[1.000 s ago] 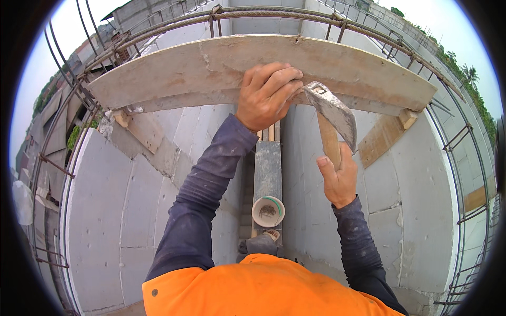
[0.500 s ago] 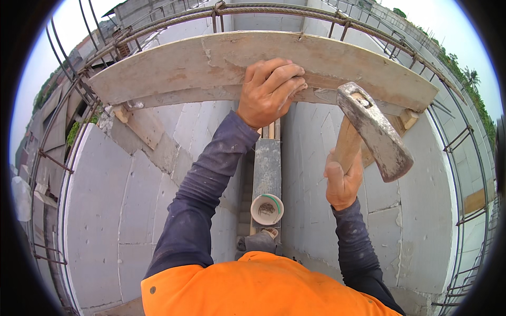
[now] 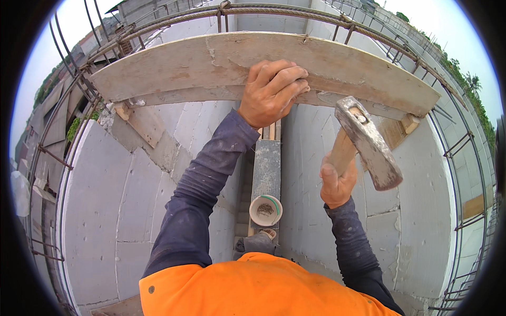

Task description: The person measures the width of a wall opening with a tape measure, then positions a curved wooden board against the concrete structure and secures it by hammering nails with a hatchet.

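A long, dust-stained wooden board [image 3: 174, 69] spans the gap between two block walls. My left hand [image 3: 270, 95] is pressed against its middle, near the lower edge. Those fingers are curled and drawn together; whatever is in them, if anything, is hidden. My right hand [image 3: 337, 185] is wrapped round the wooden handle of a hammer [image 3: 369, 145]. The heavy, scuffed metal head is raised in front of the board's right part, apart from my left hand. Small wood blocks [image 3: 410, 124] sit under the board's ends.
Pale block walls [image 3: 138, 195] rise on both sides. Between and below them runs a narrow plank [image 3: 266, 168], carrying a bucket [image 3: 265, 210] with grey residue inside. Steel reinforcing bars [image 3: 284, 10] cross behind the board, and more run along both outer sides.
My right hand has moved slightly left and down with the hammer, whose head has tilted a little. My left hand stays at the same part of the board.
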`<state>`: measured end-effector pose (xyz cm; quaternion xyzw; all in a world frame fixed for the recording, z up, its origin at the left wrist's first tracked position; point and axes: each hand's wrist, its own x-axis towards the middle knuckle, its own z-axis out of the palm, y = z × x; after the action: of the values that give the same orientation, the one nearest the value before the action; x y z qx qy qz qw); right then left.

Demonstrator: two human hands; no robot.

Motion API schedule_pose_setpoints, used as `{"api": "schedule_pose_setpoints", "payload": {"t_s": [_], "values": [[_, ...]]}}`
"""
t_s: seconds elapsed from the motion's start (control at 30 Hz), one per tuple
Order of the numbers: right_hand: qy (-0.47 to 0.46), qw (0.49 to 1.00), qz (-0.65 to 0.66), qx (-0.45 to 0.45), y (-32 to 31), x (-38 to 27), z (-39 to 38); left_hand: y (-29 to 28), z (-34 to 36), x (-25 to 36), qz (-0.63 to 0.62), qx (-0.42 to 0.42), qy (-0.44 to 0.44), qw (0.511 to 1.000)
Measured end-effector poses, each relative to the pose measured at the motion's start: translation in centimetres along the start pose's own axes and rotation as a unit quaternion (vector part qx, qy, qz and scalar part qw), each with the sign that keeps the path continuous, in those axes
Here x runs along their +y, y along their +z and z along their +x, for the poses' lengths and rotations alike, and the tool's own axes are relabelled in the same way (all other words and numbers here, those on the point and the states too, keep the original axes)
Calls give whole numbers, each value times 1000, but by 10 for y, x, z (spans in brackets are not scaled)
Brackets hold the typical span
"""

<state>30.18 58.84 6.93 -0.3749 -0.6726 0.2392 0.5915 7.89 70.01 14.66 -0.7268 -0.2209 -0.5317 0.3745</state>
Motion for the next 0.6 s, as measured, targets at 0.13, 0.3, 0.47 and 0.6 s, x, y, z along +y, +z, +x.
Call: {"api": "schedule_pose_setpoints", "payload": {"t_s": [0.13, 0.3, 0.47, 0.6], "values": [[158, 980, -93, -81, -11, -3, 10, -1, 0, -1, 5, -6, 2, 1000], [-23, 999, 6, 25, -5, -19, 4, 0, -2, -2, 4, 2, 4, 1000], [142, 983, -101, -65, -4, 1, 11, 0, 0, -3, 9, -7, 9, 1000], [123, 991, -46, -31, -11, -11, 6, -1, -1, -2, 2, 2, 7, 1000]]}}
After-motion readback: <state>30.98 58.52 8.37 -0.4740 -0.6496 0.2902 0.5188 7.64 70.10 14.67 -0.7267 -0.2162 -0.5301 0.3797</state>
